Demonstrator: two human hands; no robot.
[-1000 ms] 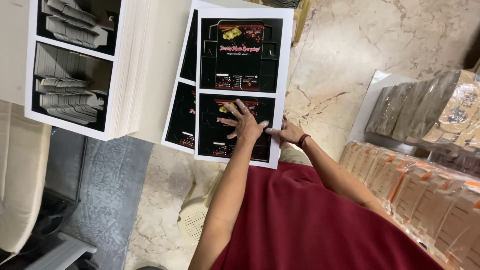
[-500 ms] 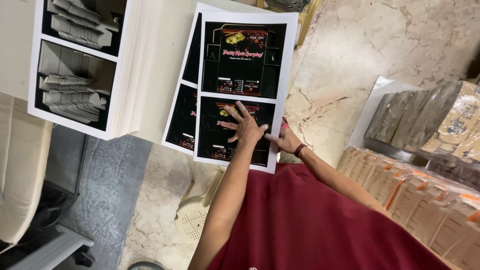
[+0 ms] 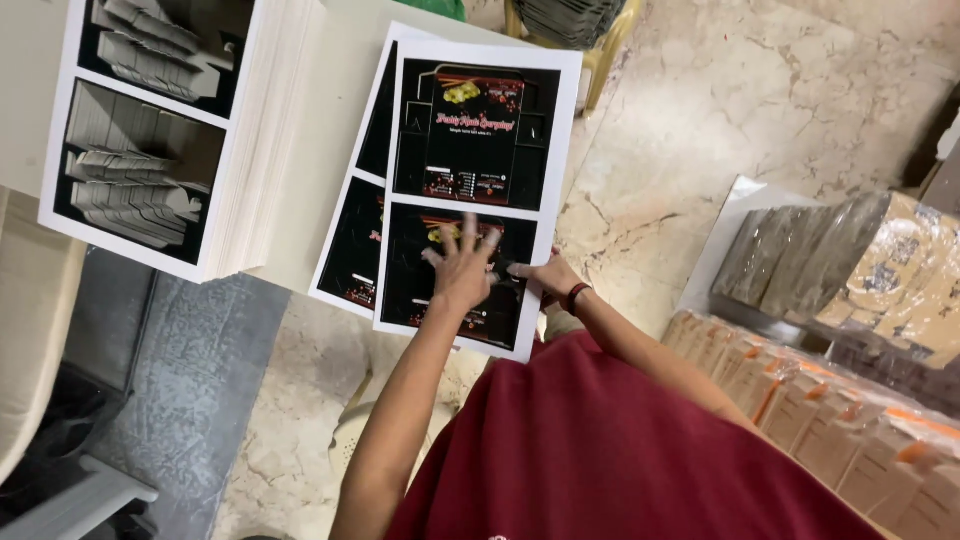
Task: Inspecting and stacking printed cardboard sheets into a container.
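The top printed sheet (image 3: pixel 478 190) lies on a small stack of same sheets (image 3: pixel 352 235), on the pale table (image 3: pixel 335 90), directly ahead of the person. It is white w/ two black carton prints, one above other. Its long axis runs away from the body, slightly tilted, so the near short edge hangs over the table edge, just in front of the red shirt (image 3: pixel 620 450).

The left hand (image 3: pixel 462 268) lies flat on the lower black print, fingers spread apart, palm down; it presses, it does not clamp. The right hand (image 3: pixel 545 278) is just beside it, at the right near edge of the sheet; fingers seem to touch the edge, but if they pinch it or only rest there I cannot tell. A dark band sits at that wrist. Both hands are near each other, approx. same distance from the sheet; the left one is more over its middle.

To the left, well apart from the hands, stands a thick stack of sheets (image 3: pixel 240 150) w/ grey-and-black prints. At right, on the marble floor (image 3: pixel 750 110), bundles of flat cartons (image 3: pixel 830 390).
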